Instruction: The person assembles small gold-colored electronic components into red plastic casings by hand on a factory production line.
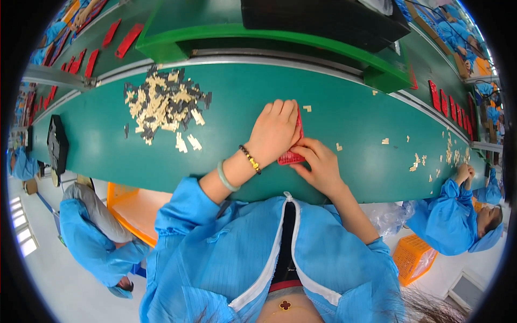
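Note:
A red plastic part with a ridged surface is held between both hands over the green tabletop. My left hand lies across the part and covers most of it, its fingers folded over the far end. Red shows along that hand's right side and below it. Thumb and fingers of my right hand pinch the part's near right end. What lies under the left palm is hidden. A small cream L-shaped piece rests just beyond the hands, and another cream piece lies to their right.
A heap of cream and black small pieces spreads at the left. Beyond the table, a green-edged shelf carries a black bin. Red parts lie on the conveyor behind. A co-worker handles cream pieces at far right.

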A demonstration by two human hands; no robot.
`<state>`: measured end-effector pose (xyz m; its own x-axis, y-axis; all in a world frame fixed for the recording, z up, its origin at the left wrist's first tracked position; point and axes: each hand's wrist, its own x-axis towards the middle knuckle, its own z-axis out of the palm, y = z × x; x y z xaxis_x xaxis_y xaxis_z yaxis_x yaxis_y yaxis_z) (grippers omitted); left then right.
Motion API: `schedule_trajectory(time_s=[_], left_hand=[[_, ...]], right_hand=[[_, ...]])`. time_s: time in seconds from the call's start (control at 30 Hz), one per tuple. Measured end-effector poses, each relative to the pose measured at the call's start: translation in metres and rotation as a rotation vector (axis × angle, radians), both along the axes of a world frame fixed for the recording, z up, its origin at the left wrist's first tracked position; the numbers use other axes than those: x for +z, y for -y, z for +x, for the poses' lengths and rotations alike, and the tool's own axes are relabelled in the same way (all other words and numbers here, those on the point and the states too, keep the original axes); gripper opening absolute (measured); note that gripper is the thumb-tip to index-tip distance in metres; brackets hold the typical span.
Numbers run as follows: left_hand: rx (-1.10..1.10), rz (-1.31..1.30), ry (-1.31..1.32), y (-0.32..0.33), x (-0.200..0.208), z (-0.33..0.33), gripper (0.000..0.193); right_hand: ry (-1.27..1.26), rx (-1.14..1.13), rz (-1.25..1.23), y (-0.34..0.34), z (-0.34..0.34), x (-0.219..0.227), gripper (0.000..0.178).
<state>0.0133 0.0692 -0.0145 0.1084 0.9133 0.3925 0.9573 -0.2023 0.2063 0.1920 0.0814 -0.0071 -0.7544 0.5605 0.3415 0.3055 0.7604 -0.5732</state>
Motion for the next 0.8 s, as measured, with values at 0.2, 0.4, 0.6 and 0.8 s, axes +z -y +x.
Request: schedule_trajectory(time_s=[0.2, 0.4, 0.6, 0.8], left_hand=[[0.027, 0.06, -0.092, 0.004, -0.008, -0.002, 0.025], [0.027, 0.11, 0.215, 0.037, 0.01, -0.039, 0.048], [0.509, 0.211, 0.089, 0.068, 0.016, -0.122, 0.058], [0.505, 0.092, 0.003, 0.081, -0.015, -0.161, 0.019]], right_hand=[[0.067, 0.007, 0.066, 0.003, -0.002, -0.013, 0.022], [0.009, 0.063, 0.084, 0.007, -0.002, -0.003, 0.024], [-0.104, -0.111, 0.395, -0.068, -0.073, 0.024, 0.022], [-0.132, -0.172, 0.202, -0.098, -0.101, 0.015, 0.042]])
